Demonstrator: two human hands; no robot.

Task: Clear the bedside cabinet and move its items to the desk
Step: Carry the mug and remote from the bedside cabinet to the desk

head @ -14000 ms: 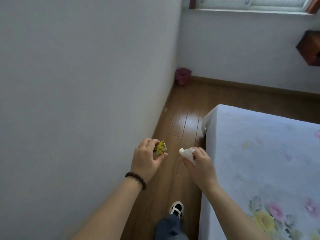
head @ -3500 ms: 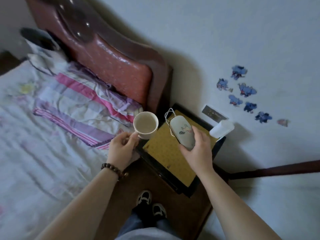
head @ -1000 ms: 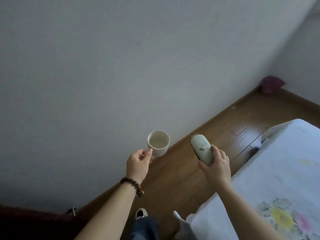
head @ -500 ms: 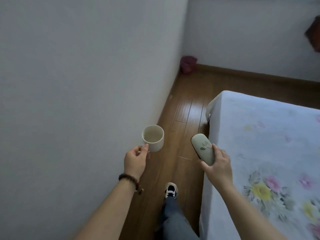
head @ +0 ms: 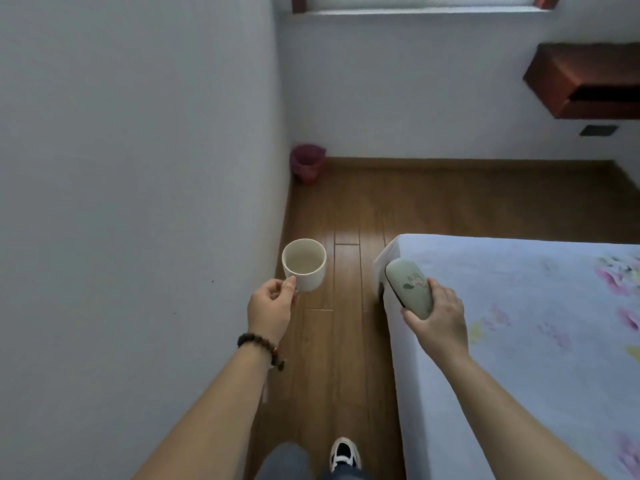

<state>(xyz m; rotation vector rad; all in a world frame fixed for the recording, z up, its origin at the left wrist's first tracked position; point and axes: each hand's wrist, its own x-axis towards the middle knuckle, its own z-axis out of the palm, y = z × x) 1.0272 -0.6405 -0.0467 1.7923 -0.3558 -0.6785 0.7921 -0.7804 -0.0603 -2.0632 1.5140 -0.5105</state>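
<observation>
1. My left hand: fingers curled shut around the handle of the cream mug, thumb and forefinger pinching at the mug's 7 o'clock side. A dark bead bracelet circles that wrist.
2. Cream mug: held upright in the air over the wooden floor, mouth facing up, inside pale with no contents I can make out. It sits at 11 o'clock from my left hand, near the white wall, not touching it.
3. My right hand: closed around the lower end of a pale green oval case, fingers wrapped beneath, thumb along its left edge.
4. Pale green oval case: tilted, long axis running from 11 o'clock to 5 o'clock, a small dark leaf-like motif on its upper face, a dark seam along its left side. It is held above the near corner of the bed.
5. Bed: at 3 o'clock from my hands, covered by a pale sheet printed with pink flowers; its corner lies just beside the case.
6. Pink waste bin: on the floor in the room corner, at 12 o'clock from the mug, well apart.
7. Dark red wall shelf: at 2 o'clock, mounted on the far wall.
8. My shoe: black and white, at 6 o'clock on the floor, beside my jeans leg.
</observation>
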